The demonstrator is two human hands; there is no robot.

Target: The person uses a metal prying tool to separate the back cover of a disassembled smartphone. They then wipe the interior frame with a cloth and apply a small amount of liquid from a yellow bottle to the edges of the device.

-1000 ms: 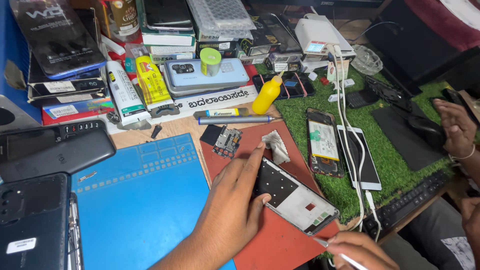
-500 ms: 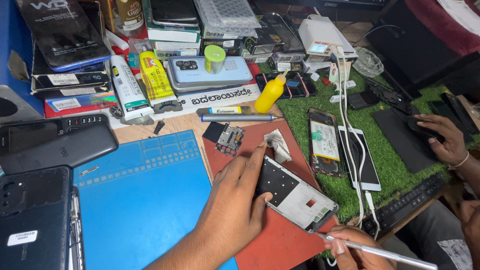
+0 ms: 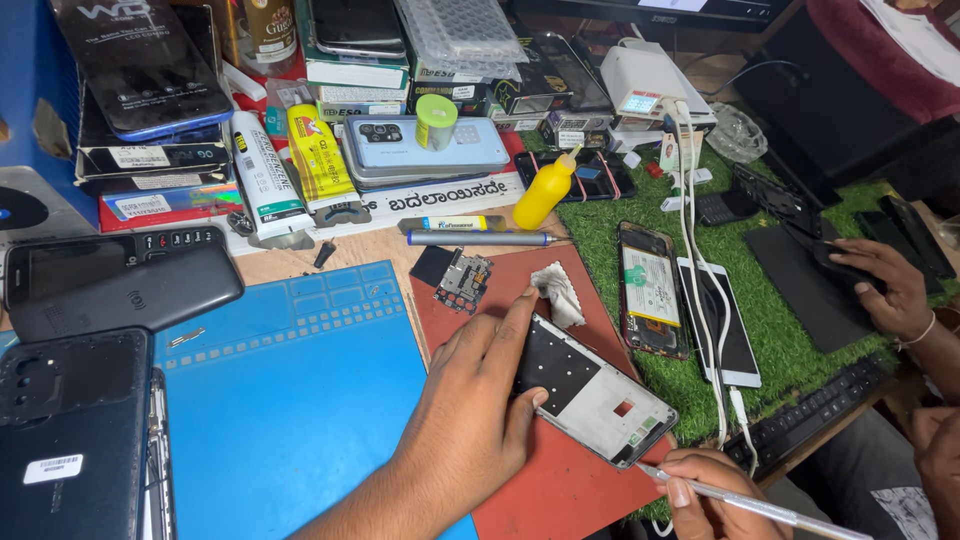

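Pretty crammed repair counter here: boxes and phones stacked along the far edge, a blue silicone mat on the left, a red mat in the middle and a patch of fake grass off to the right. The opened phone frame lies flat on the red mat, tilted diagonally, inside facing up.

The left hand is pressed down on the frame's far-left end, fingers spread over the edge, so its grip is clamped on the frame. The right hand pinches a thin metal pry tool like a pen, grip closed on it, tip right at the frame's near-right corner.

If you ask me, the trick here is keeping that tool shallow and nearly flat, working along the edge rather than digging in, while the left hand keeps the frame from skating on the mat. Light pressure; those corners bend easily.

Loose bits nearby: a small circuit board and a crumpled white wipe just beyond the frame, a yellow squeeze bottle farther back. Another person's hand rests on a mouse at far right.
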